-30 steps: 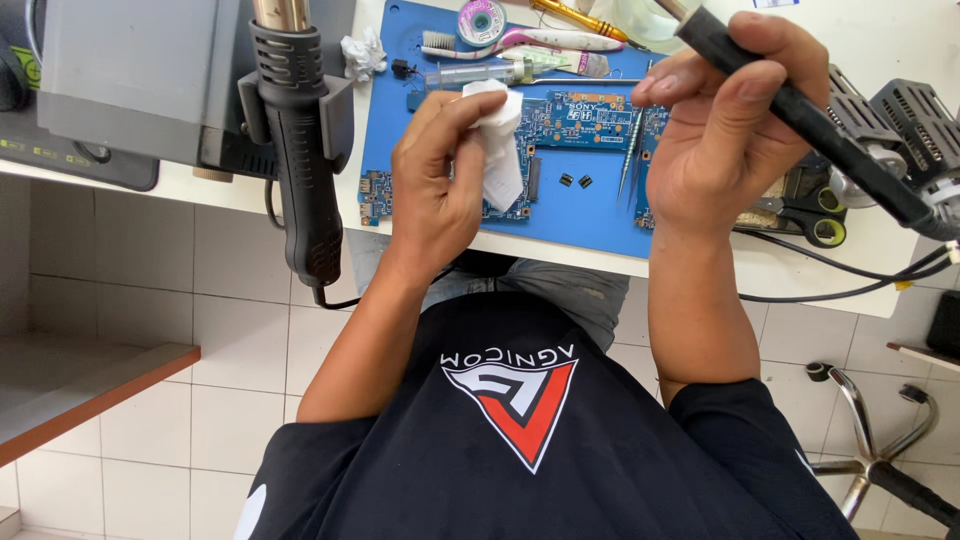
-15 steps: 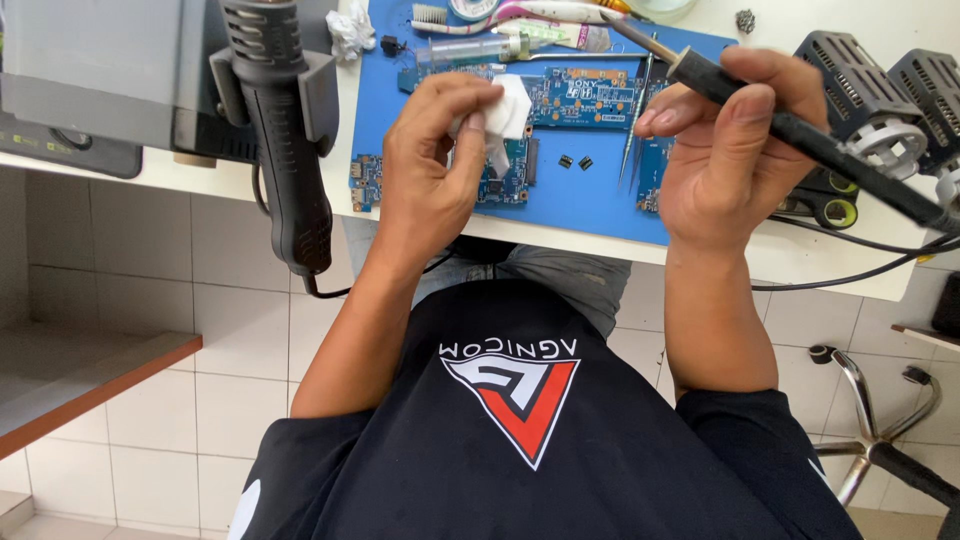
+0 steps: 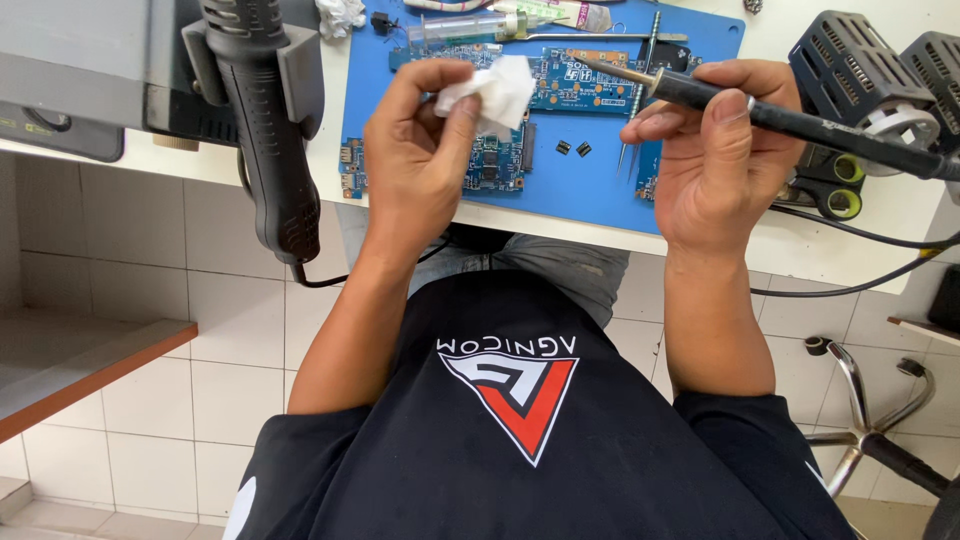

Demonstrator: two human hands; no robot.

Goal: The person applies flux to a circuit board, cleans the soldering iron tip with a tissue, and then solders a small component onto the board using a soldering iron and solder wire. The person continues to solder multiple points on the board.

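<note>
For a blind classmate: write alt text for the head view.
Left hand pinches a white tissue; right hand holds a soldering iron, tip near it, over circuit boards on a blue mat.

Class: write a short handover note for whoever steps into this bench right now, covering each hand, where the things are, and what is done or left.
Left hand: pinches a white tissue wad, raised above the circuit boards.
Right hand: grips the soldering iron, tip pointing left toward the tissue, not touching it.
Blue mat: holds the boards, two small black chips and tweezers.
Done: iron lifted off the boards.
Left: tip and tissue have yet to meet.
</note>
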